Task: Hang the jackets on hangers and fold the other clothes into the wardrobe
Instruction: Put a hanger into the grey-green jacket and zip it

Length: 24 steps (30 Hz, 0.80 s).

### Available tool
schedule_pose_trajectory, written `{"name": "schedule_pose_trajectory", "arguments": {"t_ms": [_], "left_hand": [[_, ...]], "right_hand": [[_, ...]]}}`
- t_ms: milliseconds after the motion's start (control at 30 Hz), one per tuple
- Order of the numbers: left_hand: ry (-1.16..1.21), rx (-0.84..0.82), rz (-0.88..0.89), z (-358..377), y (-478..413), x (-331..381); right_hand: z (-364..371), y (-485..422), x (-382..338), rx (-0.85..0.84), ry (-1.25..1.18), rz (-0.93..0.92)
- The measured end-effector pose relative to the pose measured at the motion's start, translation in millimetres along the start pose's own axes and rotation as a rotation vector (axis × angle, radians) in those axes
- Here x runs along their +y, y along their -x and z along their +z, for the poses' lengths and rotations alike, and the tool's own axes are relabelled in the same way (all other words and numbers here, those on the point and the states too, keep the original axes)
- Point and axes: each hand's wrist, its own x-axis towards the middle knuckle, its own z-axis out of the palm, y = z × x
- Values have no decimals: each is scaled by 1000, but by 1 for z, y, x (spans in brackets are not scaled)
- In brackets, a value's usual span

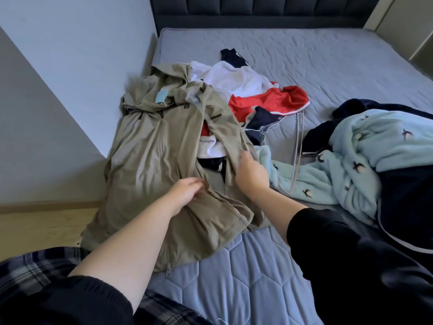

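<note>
A khaki hooded jacket [150, 146] with a pale blue tag lies spread along the left edge of the bed, its zip open. My left hand [187, 191] pinches the jacket's front edge near the middle. My right hand [251, 171] grips the jacket's sleeve, which crosses over the pile. Behind it lies a heap of red, white and navy clothes [257, 99]. A thin wire hanger [296, 146] rests on the bed to the right of my right hand.
A light blue fleece with dark bird prints [365, 151] and a navy garment [407, 202] are bunched at the right. The quilted blue mattress [328, 57] reaches back to a dark padded headboard [257, 10]. Wooden floor [42, 226] and a wall lie left.
</note>
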Motion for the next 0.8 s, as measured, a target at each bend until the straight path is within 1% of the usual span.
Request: {"name": "schedule_pose_trajectory", "arguments": {"t_ms": [33, 67, 133, 200, 267, 400, 433, 467, 533, 600, 633, 700, 800], "left_hand": [[188, 27, -47, -7, 1, 4], [309, 69, -67, -15, 1, 9], [350, 183, -67, -31, 1, 16], [350, 266, -54, -45, -1, 18], [411, 252, -49, -55, -4, 18], [427, 135, -74, -54, -3, 19], [406, 109, -89, -50, -2, 19], [381, 89, -105, -47, -2, 17], [322, 56, -142, -41, -2, 13], [249, 28, -156, -37, -3, 10], [215, 23, -156, -35, -4, 9], [166, 35, -144, -30, -6, 7], [65, 62, -105, -23, -14, -2]], "right_hand": [[4, 1, -4, -40, 93, -96], [8, 2, -6, -48, 156, -176], [11, 5, -7, -9, 202, -294], [13, 7, 0, 55, 158, -390], [14, 6, 11, 73, 142, -415], [18, 0, 33, 65, 151, -508], [21, -3, 34, 95, 124, -494], [21, -8, 31, 122, 95, -407], [23, -19, 25, 114, 80, -128], [23, -28, 21, -26, 10, 124], [22, -30, 18, -95, -50, 185], [20, -36, 14, -174, -126, 210], [15, -39, 5, -187, -174, 275]]}}
